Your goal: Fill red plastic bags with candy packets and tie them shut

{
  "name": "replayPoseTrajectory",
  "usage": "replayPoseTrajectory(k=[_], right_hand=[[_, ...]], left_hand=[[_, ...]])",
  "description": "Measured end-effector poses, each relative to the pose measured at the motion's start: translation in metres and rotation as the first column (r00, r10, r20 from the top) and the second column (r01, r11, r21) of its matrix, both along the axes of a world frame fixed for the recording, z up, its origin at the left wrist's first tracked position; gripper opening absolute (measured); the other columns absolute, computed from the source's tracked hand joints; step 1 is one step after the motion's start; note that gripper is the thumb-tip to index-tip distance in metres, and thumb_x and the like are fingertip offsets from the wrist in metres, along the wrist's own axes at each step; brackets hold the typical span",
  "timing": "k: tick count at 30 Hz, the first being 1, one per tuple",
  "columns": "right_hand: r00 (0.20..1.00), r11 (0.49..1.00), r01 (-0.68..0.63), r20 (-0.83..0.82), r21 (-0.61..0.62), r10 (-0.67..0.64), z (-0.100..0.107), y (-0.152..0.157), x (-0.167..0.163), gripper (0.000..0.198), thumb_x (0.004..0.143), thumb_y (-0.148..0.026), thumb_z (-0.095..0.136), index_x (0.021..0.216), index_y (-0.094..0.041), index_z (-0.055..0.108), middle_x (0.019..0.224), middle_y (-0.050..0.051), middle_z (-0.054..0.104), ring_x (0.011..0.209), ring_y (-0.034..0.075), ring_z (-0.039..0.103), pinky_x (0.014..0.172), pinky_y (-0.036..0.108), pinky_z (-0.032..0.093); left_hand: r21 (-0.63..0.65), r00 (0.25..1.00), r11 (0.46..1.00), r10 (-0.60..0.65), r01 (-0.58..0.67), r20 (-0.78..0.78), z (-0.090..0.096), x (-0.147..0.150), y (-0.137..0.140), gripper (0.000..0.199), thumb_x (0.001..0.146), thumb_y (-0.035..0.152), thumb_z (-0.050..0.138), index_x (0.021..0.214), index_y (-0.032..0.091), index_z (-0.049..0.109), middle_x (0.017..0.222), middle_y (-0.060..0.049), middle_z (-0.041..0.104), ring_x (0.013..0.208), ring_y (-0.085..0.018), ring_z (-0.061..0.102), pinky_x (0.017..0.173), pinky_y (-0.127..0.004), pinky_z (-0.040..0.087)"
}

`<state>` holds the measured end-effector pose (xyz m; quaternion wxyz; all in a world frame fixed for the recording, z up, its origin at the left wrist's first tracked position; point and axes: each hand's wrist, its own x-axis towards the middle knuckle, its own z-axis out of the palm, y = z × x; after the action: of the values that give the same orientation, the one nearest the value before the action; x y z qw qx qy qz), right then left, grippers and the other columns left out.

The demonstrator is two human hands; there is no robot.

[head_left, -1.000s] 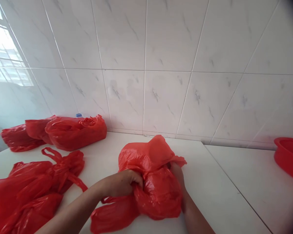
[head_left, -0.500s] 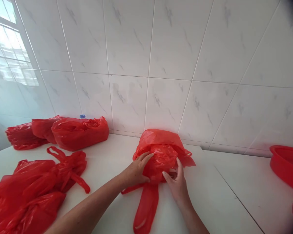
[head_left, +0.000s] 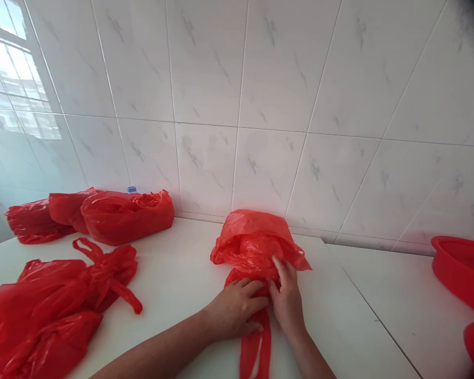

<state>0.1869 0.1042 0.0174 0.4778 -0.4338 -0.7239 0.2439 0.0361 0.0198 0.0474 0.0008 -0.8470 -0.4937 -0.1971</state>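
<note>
A red plastic bag (head_left: 256, 229) with a bulky, wrapped bundle in its mouth lies against the wall on the white table. My left hand (head_left: 237, 310) is closed over the near part of the bag, fingers bent onto the gathered plastic. The bag's long handle strip (head_left: 256, 350) trails from under that hand toward me. At the bundle's right side my right hand (head_left: 287, 297) grips the plastic between thumb and fingers. What lies inside the bundle cannot be made out through the crumpled film.
To the left, a knotted red bag (head_left: 59, 305) lies near me. Behind it several filled red bags (head_left: 128, 218) stand by the wall, with a blue bottle cap (head_left: 131, 189) showing above. A red basin (head_left: 460, 271) sits at the right, and a seam (head_left: 375, 316) crosses the white surface.
My left hand has moved from the bundle's left side down and right onto the bag's near part. The handle strips are drawn together. My right hand has shifted slightly downward.
</note>
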Motion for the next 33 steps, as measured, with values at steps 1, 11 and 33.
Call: replayPoseTrajectory(k=[1,11,33], right_hand=[[1.000,0.999,-0.013,0.010,-0.031,0.013,-0.003,0.003,0.000,0.039,0.083,-0.029,0.045,0.120,-0.024,0.057,0.136,0.008,0.044,0.121,0.026,0.046,0.094,0.042,0.044],[0.902,0.950,-0.146,-0.431,-0.275,0.014,0.020,-0.012,0.029,0.039,0.079,-0.037,0.055,0.115,-0.026,0.062,0.125,0.004,0.058,0.119,0.023,0.050,0.098,0.036,0.042],[0.803,0.818,-0.054,-0.513,-0.572,-0.305,0.017,-0.021,0.140,0.042,0.069,-0.054,0.065,0.085,-0.015,0.066,0.078,0.008,0.070,0.072,0.025,0.066,0.057,0.034,0.054]], left_hand=[[-0.006,1.000,1.000,0.022,-0.022,-0.005,-0.002,0.002,0.002,0.039,0.069,0.040,0.074,0.104,0.025,0.064,0.120,-0.006,0.059,0.100,-0.026,0.057,0.087,-0.038,0.048],[0.022,0.891,0.892,0.451,-0.452,0.053,-0.017,-0.033,0.058,0.033,0.086,0.036,0.060,0.116,0.020,0.058,0.123,-0.008,0.057,0.111,-0.025,0.054,0.095,-0.046,0.044],[0.167,0.925,0.927,0.291,-0.336,0.244,0.008,-0.060,0.046,0.032,0.093,0.030,0.036,0.101,0.019,0.065,0.101,-0.012,0.064,0.096,-0.026,0.059,0.086,-0.041,0.045]])
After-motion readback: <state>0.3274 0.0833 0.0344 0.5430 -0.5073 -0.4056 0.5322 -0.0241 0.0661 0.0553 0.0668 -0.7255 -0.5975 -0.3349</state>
